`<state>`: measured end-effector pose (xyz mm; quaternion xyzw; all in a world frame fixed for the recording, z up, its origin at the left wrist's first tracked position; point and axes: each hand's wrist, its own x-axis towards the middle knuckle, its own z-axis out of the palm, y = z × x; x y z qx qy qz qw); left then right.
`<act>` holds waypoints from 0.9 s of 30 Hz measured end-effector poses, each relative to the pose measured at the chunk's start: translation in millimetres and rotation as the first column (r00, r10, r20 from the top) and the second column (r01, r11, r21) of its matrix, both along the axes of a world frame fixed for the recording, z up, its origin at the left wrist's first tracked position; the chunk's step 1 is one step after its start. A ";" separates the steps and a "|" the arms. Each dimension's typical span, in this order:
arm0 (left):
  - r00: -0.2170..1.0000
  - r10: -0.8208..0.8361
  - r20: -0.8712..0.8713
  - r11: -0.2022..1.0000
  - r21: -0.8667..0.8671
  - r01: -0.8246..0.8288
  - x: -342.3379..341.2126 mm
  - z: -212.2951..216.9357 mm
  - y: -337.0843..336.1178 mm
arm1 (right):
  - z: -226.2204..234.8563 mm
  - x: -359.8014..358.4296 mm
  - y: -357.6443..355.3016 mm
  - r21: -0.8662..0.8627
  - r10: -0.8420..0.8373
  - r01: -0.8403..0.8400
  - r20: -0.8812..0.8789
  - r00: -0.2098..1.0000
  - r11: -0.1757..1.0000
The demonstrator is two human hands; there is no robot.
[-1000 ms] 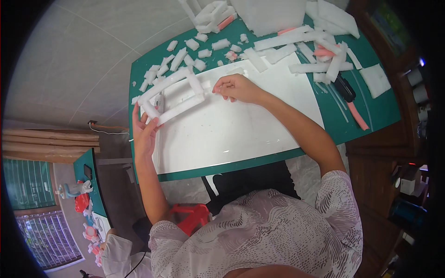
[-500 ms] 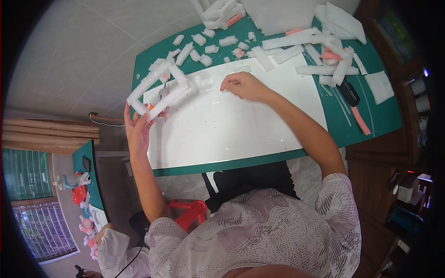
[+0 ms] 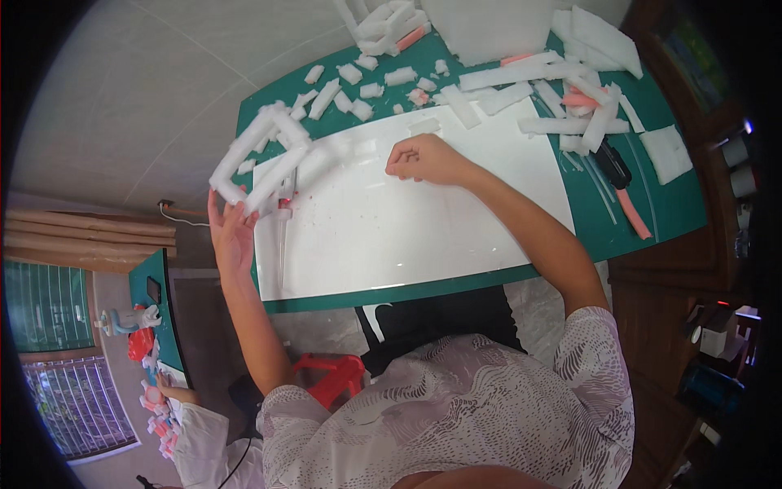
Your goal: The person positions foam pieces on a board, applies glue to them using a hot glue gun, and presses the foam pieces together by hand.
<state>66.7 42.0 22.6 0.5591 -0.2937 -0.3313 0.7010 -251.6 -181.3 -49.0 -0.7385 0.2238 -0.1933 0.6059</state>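
Left hand (image 3: 232, 236) is off the left edge of the desk (image 3: 652, 220), fingers spread upward, fingertips gripping the lower corner of a white foam frame (image 3: 261, 155). The frame is a rectangle of foam strips with an open middle, tilted, and it overhangs the desk's left corner. Grip looks light: a pinch on one corner only.

Right hand (image 3: 423, 159) rests on the white board (image 3: 391, 220), fingers curled nearly closed. Can't tell whether it holds a small piece or just presses down. It sits just beside the frame's right end.

Around them: loose foam offcuts (image 3: 358, 85) along the far edge, longer foam strips (image 3: 529, 77) to the right, and a black-and-pink cutter (image 3: 623, 183) lying well apart from both hands on the green mat.

Judgement on handling the frame:
- One-corner hold on a glued strip frame puts torque on the joints. Better to support under a long side, or get the second hand onto the opposite end.
- Keep it flat and low over the board; tilting lets the strips rack.
- Squeeze gently, since foam dents.
- Set it down fully on the board, not hanging past the edge.

Another person's hand shows at lower left, beside a second green surface; not involved.
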 end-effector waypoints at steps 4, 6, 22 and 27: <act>0.999 0.011 -0.045 0.995 -0.103 -0.015 15.0 18.8 -1.4 | -3.0 2.4 -0.4 0.015 -0.009 0.009 -0.018 1.000 1.000; 0.999 0.007 -0.034 0.981 -0.193 -0.014 22.7 34.9 -9.2 | -6.3 2.8 -2.0 0.026 -0.016 0.016 -0.016 1.000 1.000; 0.997 -0.079 -0.006 0.996 0.031 0.079 -57.5 3.9 -203.2 | -1.8 0.6 -0.5 -0.126 -0.012 0.011 -0.003 1.000 0.992; 0.997 -0.041 0.058 0.999 -0.014 0.042 -112.0 43.6 -303.6 | -8.0 -2.6 -2.8 -0.181 -0.031 0.038 0.038 0.999 0.983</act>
